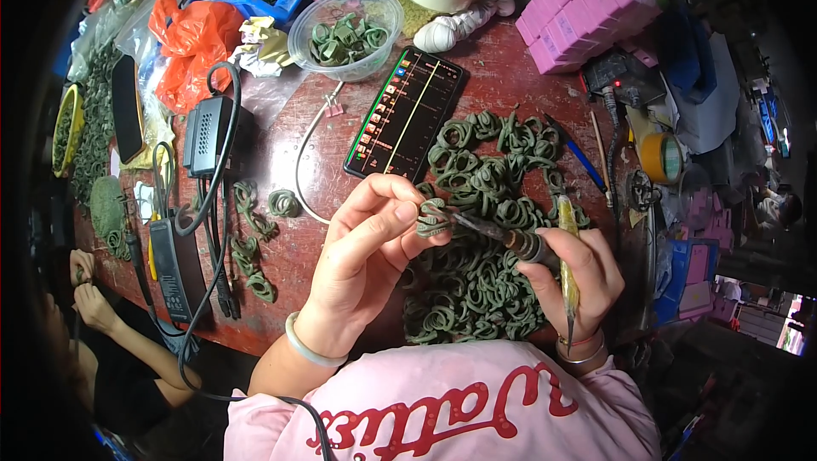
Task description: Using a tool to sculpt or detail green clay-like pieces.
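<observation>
My left hand (368, 244) pinches a small dark green ring (433, 219) with a ridged face between thumb and fingertips. In my right hand (589, 272) is a dark pen-shaped tool (526, 246) with a thin metal tip. The tip points left at the ring; whether it touches is too small to tell. A second tool, a slim yellow-wrapped one (568, 248) with a dark pointed end, stands between the fingers of the same hand. Beneath and around both hands lies a large heap of similar green rings (477, 291), spread on the red tabletop (294, 291).
A lit phone (407, 112) lies beyond my hands, near a clear tub (345, 31) of green pieces. Left are a black power box (213, 133) and cables, one crossing my left sleeve. Pink blocks (587, 10) stand back right. Another person's hands (94, 299) are at far left.
</observation>
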A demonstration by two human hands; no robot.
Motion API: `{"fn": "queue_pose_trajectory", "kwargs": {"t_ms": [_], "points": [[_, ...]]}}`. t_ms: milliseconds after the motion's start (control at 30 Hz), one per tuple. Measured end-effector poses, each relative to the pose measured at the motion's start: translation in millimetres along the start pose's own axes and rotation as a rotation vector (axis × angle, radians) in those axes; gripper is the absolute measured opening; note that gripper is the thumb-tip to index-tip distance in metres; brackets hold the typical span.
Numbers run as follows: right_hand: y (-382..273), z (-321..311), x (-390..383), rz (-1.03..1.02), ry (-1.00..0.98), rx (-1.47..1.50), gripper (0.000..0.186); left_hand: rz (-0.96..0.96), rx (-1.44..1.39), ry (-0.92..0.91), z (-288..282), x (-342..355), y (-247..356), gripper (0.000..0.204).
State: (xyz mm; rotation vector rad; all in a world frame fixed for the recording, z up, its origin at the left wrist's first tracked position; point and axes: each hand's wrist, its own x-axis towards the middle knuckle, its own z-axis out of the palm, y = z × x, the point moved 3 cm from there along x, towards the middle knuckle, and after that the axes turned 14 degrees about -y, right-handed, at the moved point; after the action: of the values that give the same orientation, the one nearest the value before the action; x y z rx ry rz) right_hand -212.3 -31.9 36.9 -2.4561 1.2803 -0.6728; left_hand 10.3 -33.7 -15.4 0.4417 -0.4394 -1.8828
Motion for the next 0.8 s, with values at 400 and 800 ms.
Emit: {"fn": "queue_pose_trajectory", "kwargs": {"t_ms": [400, 800], "points": [[-0.1, -0.8, 0.3, 0.000, 0.003, -0.019, 0.044, -0.006, -0.043, 0.024, 2.2, 0.5, -0.2, 0.010], [-1.5, -5.7, 3.6, -0.014, 0.040, 0.014, 0.040, 0.090, 0.040, -0.081, 4.8, 1.5, 1.0, 0.019]]}}
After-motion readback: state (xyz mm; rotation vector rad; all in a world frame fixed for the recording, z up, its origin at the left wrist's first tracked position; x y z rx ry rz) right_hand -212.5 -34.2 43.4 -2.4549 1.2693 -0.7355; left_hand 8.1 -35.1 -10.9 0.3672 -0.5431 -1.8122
